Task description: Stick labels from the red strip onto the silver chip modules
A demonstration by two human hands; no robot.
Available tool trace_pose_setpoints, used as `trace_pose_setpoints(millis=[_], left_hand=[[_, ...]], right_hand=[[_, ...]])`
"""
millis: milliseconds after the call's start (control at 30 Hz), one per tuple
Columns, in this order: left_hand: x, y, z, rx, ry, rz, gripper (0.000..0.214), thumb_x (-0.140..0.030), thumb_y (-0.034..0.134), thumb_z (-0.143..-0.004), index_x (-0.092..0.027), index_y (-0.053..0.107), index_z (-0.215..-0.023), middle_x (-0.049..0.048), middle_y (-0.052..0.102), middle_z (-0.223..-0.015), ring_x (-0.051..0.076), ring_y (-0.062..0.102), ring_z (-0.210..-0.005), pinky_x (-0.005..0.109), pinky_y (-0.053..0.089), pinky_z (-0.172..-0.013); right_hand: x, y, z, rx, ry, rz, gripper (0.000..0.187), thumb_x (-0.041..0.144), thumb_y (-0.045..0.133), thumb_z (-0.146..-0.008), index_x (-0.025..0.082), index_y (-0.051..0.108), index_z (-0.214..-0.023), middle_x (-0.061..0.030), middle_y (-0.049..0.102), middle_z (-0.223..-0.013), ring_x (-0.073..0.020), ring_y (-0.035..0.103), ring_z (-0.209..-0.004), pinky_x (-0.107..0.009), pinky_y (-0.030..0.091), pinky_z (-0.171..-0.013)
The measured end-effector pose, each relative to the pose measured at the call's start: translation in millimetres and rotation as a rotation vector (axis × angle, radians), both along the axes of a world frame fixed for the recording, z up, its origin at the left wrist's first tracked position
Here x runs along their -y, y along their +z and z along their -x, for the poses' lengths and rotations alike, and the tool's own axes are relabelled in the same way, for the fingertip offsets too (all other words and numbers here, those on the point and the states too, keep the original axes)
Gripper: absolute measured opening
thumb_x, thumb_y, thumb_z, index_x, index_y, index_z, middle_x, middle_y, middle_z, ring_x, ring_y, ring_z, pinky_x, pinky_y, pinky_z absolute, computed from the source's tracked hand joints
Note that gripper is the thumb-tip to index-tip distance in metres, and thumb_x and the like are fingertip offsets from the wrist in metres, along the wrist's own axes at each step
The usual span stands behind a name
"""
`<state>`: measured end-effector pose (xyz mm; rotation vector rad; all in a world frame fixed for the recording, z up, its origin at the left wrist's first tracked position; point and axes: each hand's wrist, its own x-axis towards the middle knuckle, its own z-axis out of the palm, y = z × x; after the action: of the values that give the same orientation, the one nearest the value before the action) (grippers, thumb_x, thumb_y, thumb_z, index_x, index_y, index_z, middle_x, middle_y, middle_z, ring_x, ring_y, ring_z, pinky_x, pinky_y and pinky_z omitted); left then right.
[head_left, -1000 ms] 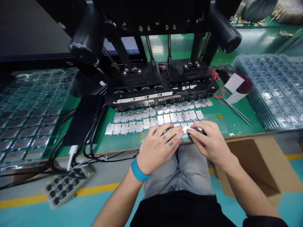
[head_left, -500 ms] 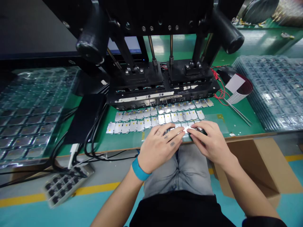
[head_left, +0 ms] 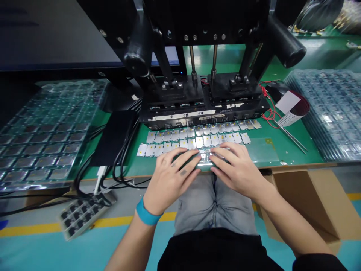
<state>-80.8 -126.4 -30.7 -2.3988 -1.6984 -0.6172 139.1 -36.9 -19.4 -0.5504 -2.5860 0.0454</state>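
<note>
My left hand (head_left: 172, 177) and my right hand (head_left: 235, 169) lie side by side at the front edge of the green bench (head_left: 282, 152), fingertips meeting over the nearest row of small silver modules (head_left: 197, 141). The fingers of both hands are stretched forward and rest on the modules, pinching at one small piece (head_left: 203, 157) between them; what they hold is mostly covered. Several rows of these modules, some with a yellow dot, lie in front of the black press fixture (head_left: 203, 101). A blue band sits on my left wrist.
Clear blister trays of parts stand at the left (head_left: 42, 131) and the right (head_left: 332, 109). Tweezers (head_left: 290, 137) and a tape roll (head_left: 295, 107) lie at the right. Black cables (head_left: 118, 165) hang over the bench edge. A cardboard box (head_left: 313, 195) stands below right, a small tray (head_left: 81, 216) on the floor.
The view has shifted, so everything sits further right in the frame. Both hands have slid a little to the left along the front row of modules, still together.
</note>
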Motion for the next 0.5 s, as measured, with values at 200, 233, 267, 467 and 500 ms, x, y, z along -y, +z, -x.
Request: trace_pose_setpoints(millis=[200, 233, 267, 467, 500], left_hand=[[3.9, 0.2, -2.0, 0.022, -0.074, -0.041, 0.019, -0.026, 0.063, -0.096, -0.021, 0.068, -0.113, 0.0061, 0.073, -0.122, 0.03, 0.057, -0.117, 0.046, 0.043, -0.093], [4.3, 0.3, -1.9, 0.038, -0.084, -0.045, 0.017, -0.025, 0.064, -0.095, -0.022, 0.068, -0.112, 0.0055, 0.074, -0.119, 0.029, 0.058, -0.117, 0.045, 0.043, -0.093], [4.5, 0.4, -1.8, 0.056, -0.091, -0.048, 0.016, -0.023, 0.064, -0.095, -0.022, 0.068, -0.11, 0.0049, 0.075, -0.116, 0.028, 0.059, -0.116, 0.044, 0.043, -0.093], [-3.6, 2.3, -4.5, 0.184, -0.02, -0.076, 0.011, -0.019, 0.057, -0.098, -0.021, 0.066, -0.104, 0.0034, 0.075, -0.091, 0.022, 0.062, -0.098, 0.04, 0.042, -0.088], [-6.7, 2.2, -5.3, 0.177, 0.001, -0.069, 0.011, -0.02, 0.056, -0.099, -0.021, 0.066, -0.104, 0.0034, 0.074, -0.089, 0.022, 0.062, -0.096, 0.039, 0.042, -0.087]], right_hand=[[7.9, -13.0, -3.9, 0.022, 0.026, 0.027, 0.018, 0.022, 0.057, -0.099, 0.016, 0.066, -0.113, -0.008, 0.072, -0.116, -0.0217, 0.058, -0.108, -0.039, 0.044, -0.092], [9.5, -14.0, -5.1, 0.012, 0.037, 0.026, 0.016, 0.018, 0.056, -0.099, 0.017, 0.066, -0.112, -0.0072, 0.072, -0.114, -0.0206, 0.058, -0.107, -0.038, 0.043, -0.091], [10.8, -14.3, -5.9, 0.001, 0.051, 0.025, 0.016, 0.015, 0.056, -0.099, 0.017, 0.065, -0.112, -0.0067, 0.073, -0.112, -0.02, 0.059, -0.106, -0.038, 0.043, -0.091], [7.6, -4.0, 2.9, -0.177, 0.002, 0.097, 0.017, 0.009, 0.053, -0.098, 0.018, 0.063, -0.108, -0.0019, 0.075, -0.094, -0.0162, 0.063, -0.09, -0.033, 0.042, -0.084], [5.4, -2.0, 6.2, -0.18, -0.028, 0.114, 0.015, 0.01, 0.053, -0.098, 0.018, 0.064, -0.106, -0.0013, 0.075, -0.092, -0.0158, 0.063, -0.087, -0.033, 0.042, -0.083]])
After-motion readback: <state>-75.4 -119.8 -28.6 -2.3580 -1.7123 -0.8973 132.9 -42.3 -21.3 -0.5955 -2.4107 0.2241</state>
